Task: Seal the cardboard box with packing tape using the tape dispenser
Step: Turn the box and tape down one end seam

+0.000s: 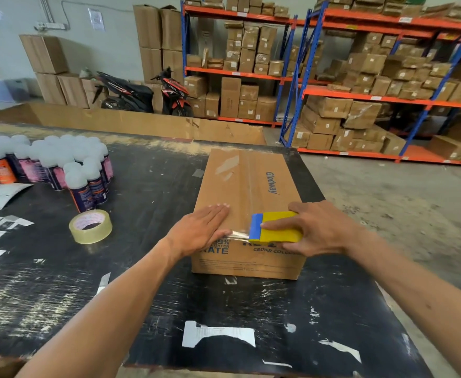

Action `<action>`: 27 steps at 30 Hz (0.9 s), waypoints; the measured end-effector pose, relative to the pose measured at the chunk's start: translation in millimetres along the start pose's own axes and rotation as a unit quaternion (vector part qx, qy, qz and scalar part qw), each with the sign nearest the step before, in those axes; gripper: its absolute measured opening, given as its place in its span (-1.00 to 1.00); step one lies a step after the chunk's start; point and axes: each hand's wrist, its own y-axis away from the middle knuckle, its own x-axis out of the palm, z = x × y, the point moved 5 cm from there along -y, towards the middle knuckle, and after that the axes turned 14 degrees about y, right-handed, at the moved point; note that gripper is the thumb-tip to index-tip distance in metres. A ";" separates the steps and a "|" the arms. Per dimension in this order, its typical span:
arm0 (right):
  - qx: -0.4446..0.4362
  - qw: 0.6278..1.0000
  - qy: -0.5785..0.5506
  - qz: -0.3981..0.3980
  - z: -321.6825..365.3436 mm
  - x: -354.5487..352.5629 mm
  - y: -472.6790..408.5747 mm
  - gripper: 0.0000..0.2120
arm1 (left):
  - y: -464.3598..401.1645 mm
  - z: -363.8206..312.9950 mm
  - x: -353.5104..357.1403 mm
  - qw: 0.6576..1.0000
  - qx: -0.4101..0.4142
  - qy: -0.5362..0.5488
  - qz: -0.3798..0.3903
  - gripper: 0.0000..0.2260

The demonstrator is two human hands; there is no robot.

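Observation:
A closed brown cardboard box (248,184) lies lengthwise on the black table, with clear tape running along its top seam. My left hand (200,227) rests flat on the box's near top edge, pressing down the end of a clear tape strip (239,235). My right hand (319,230) grips a yellow and blue tape dispenser (277,227) at the near right of the box top. The strip is stretched taut between my left thumb and the dispenser's blue blade end.
A spare roll of clear tape (90,226) sits on the black table (142,309) left of the box. Several spray cans with white caps (60,165) crowd the far left. A large open carton (131,118), shelving (360,96) with boxes and a scooter (142,94) stand behind.

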 end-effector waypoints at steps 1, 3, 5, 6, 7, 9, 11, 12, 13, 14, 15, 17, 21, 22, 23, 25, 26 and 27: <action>0.001 1.000 0.000 0.001 -7.8 4.1 9.0 -0.49 | 0.0 -0.9 -0.5 1.000 0.005 -0.010 -0.005 -0.40; 0.007 1.000 0.002 -0.007 -19.0 11.0 22.8 -0.50 | -0.3 -2.1 1.1 0.999 0.016 -0.032 -0.010 -0.41; -0.006 1.000 0.018 -0.016 -20.6 14.8 26.2 -0.51 | -0.8 -2.5 3.0 0.999 0.023 -0.033 -0.012 -0.40; -0.015 0.999 0.030 -0.019 -18.8 16.3 24.3 -0.52 | -1.3 -3.5 2.9 0.999 0.025 -0.036 -0.014 -0.39; -0.017 0.999 0.040 -0.020 -17.7 17.0 21.2 -0.52 | -1.6 -3.9 2.6 0.999 0.025 -0.037 -0.016 -0.39; -0.011 0.999 0.035 -0.008 -18.1 16.6 17.7 -0.51 | -0.7 -4.2 1.2 0.999 0.022 -0.031 -0.004 -0.37; -0.002 0.999 0.035 0.009 -18.8 16.8 19.0 -0.50 | -0.3 -4.3 0.3 0.999 0.018 -0.028 0.012 -0.34; 0.000 0.999 0.038 0.013 -19.2 17.3 19.5 -0.50 | -2.5 -6.2 -0.5 0.999 0.013 -0.035 0.022 -0.32; 0.000 0.999 0.037 0.019 -19.3 18.5 19.3 -0.50 | -7.7 -10.2 -2.5 0.998 0.013 -0.050 0.030 -0.29; -0.001 0.999 0.036 0.020 -18.9 18.8 18.5 -0.50 | -15.5 -16.1 -5.1 0.997 0.022 -0.071 0.031 -0.26; -0.003 0.999 0.036 0.020 -18.5 18.9 17.8 -0.50 | -25.1 -22.3 -7.2 0.995 0.036 -0.093 0.030 -0.23; 0.000 0.999 0.033 0.017 -19.5 19.5 16.5 -0.44 | -43.4 -34.7 -10.7 0.993 0.059 -0.093 0.029 -0.22; 0.001 0.999 0.036 0.008 -21.1 20.8 15.6 -0.47 | -57.2 -44.0 11.1 0.988 0.069 -0.047 0.127 -0.29; 0.000 0.999 0.036 0.000 -21.0 20.9 15.8 -0.47 | -55.6 -42.1 17.4 0.987 0.053 -0.026 0.152 -0.30; 0.002 0.999 0.040 -0.009 -20.4 21.1 16.4 -0.45 | -54.6 -40.0 20.6 0.986 0.042 -0.011 0.160 -0.29; 0.011 0.999 0.040 -0.034 -21.7 19.8 19.5 -0.41 | -54.3 -37.9 21.5 0.985 0.035 -0.001 0.170 -0.26; 0.011 0.998 0.036 -0.046 -22.4 19.7 22.1 -0.42 | -54.1 -37.2 20.8 0.984 0.032 0.004 0.176 -0.25; 0.009 0.998 0.032 -0.056 -23.8 21.2 25.3 -0.44 | -54.4 -36.2 20.2 0.984 0.029 0.006 0.177 -0.24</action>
